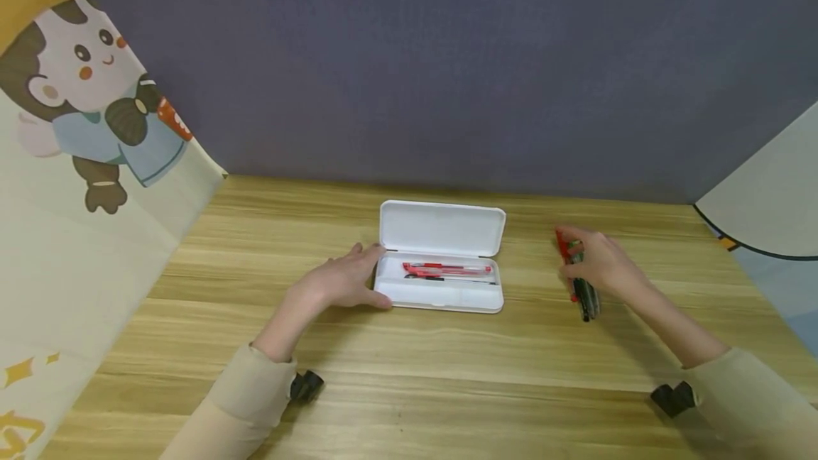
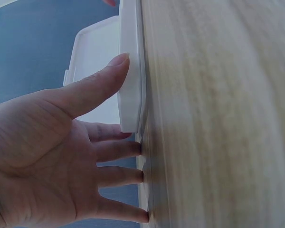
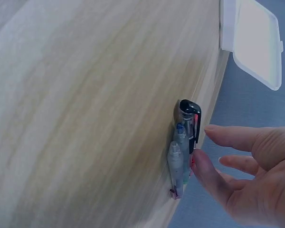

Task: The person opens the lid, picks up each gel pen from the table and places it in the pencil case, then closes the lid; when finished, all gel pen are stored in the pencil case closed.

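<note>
Head view: right grip [image 1: 601,261] at pens [image 1: 581,293]

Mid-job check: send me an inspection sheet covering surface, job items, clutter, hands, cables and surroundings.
Surface: wood-grain table.
Job items: white case, lid open, with red and black pens inside; loose pens in a bunch on the table, right of the case.
Clutter: nothing seen.
Hands: left hand at the case's left end, thumb at its front edge; right hand at the loose pens, grip unclear.
Cables: nothing seen.
Surroundings: blue-grey backdrop; cartoon-printed panel at left.
</note>
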A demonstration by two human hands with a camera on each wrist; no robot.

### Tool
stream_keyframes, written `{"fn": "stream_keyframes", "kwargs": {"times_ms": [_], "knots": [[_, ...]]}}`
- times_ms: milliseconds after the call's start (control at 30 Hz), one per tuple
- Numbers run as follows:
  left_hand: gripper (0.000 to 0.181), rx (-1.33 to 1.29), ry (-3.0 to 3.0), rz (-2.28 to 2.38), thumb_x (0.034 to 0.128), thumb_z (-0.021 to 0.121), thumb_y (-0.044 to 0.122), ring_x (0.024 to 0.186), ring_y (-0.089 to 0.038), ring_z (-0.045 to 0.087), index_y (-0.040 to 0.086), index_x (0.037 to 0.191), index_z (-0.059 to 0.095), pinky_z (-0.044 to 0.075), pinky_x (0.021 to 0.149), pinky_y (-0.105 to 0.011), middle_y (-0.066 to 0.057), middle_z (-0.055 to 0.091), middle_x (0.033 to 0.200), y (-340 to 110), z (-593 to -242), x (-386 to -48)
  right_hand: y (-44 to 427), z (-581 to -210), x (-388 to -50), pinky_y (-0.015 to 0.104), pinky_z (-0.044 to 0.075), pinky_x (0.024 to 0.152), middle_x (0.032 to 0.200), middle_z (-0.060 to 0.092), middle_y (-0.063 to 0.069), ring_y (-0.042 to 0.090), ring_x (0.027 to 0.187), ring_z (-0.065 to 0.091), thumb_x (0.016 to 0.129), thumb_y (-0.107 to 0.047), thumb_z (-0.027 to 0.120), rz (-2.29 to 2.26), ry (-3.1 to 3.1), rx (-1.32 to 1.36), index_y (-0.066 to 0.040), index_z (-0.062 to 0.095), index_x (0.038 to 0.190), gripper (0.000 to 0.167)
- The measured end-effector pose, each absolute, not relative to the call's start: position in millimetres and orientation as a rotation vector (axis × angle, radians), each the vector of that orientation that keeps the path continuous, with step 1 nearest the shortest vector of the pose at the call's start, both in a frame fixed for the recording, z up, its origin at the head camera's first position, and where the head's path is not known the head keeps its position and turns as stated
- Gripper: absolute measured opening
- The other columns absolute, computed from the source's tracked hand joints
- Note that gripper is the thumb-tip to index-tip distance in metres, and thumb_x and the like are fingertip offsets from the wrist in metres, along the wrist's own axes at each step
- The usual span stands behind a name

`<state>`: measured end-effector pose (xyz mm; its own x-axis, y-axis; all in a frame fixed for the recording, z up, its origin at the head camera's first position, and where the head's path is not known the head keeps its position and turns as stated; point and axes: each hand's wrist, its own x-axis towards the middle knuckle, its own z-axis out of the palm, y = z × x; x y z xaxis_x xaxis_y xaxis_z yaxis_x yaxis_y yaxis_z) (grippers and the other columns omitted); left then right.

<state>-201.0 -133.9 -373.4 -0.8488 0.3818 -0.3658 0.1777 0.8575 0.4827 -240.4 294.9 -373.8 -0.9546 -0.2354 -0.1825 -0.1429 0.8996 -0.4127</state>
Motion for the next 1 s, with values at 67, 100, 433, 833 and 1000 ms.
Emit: {"fn": "stream_keyframes", "kwargs": {"times_ms": [67, 100, 433, 833, 1000], "knots": [[0.097, 0.41, 2.573, 0.609, 0.0878, 0.08, 0.043, 0.16, -0.042, 0.017, 0.013, 0.162, 0.026, 0.02, 0.122, -0.074, -0.014, 0.025, 0.171, -134, -373, -201, 295, -376, -240, 0.039, 0.057, 0.068, 0.124, 0.068, 0.032, 0.042, 0.104, 0.07, 0.086, -0.015, 0.078, -0.598, 2.834, -0.277, 0.0, 0.038, 0.157, 0.083], [0.097, 0.409, 2.573, 0.609, 0.0878, 0.08, 0.044, 0.16, -0.042, 0.017, 0.012, 0.162, 0.026, 0.02, 0.123, -0.074, -0.014, 0.025, 0.171, -134, -374, -201, 295, -377, -241, 0.038, 0.056, 0.067, 0.122, 0.069, 0.032, 0.04, 0.1, 0.071, 0.086, -0.014, 0.078, -0.599, 2.834, -0.279, 0.001, 0.038, 0.156, 0.083], [0.097, 0.407, 2.573, 0.603, 0.0878, 0.08, 0.043, 0.16, -0.043, 0.016, 0.012, 0.162, 0.025, 0.02, 0.122, -0.074, -0.014, 0.024, 0.172, -133, -374, -201, 290, -383, -246, 0.031, 0.054, 0.058, 0.117, 0.072, 0.027, 0.027, 0.089, 0.074, 0.084, -0.009, 0.074, -0.629, 2.816, -0.271, 0.006, 0.04, 0.154, 0.08], [0.097, 0.406, 2.584, 0.598, 0.0877, 0.081, 0.043, 0.16, -0.042, 0.017, 0.011, 0.162, 0.026, 0.021, 0.123, -0.074, -0.014, 0.026, 0.171, -132, -374, -201, 291, -373, -254, 0.033, 0.058, 0.06, 0.134, 0.056, 0.038, 0.02, 0.084, 0.069, 0.084, 0.002, 0.07, -0.788, 2.651, -0.196, 0.007, 0.033, 0.156, 0.082], [0.099, 0.417, 2.595, 0.585, 0.0876, 0.08, 0.044, 0.16, -0.043, 0.018, 0.01, 0.162, 0.025, 0.022, 0.122, -0.074, -0.014, 0.026, 0.171, -133, -374, -201, 292, -369, -249, 0.032, 0.061, 0.064, 0.131, 0.058, 0.033, 0.031, 0.1, 0.069, 0.09, -0.003, 0.066, -0.868, 2.711, -0.216, 0.004, 0.032, 0.158, 0.076]]}}
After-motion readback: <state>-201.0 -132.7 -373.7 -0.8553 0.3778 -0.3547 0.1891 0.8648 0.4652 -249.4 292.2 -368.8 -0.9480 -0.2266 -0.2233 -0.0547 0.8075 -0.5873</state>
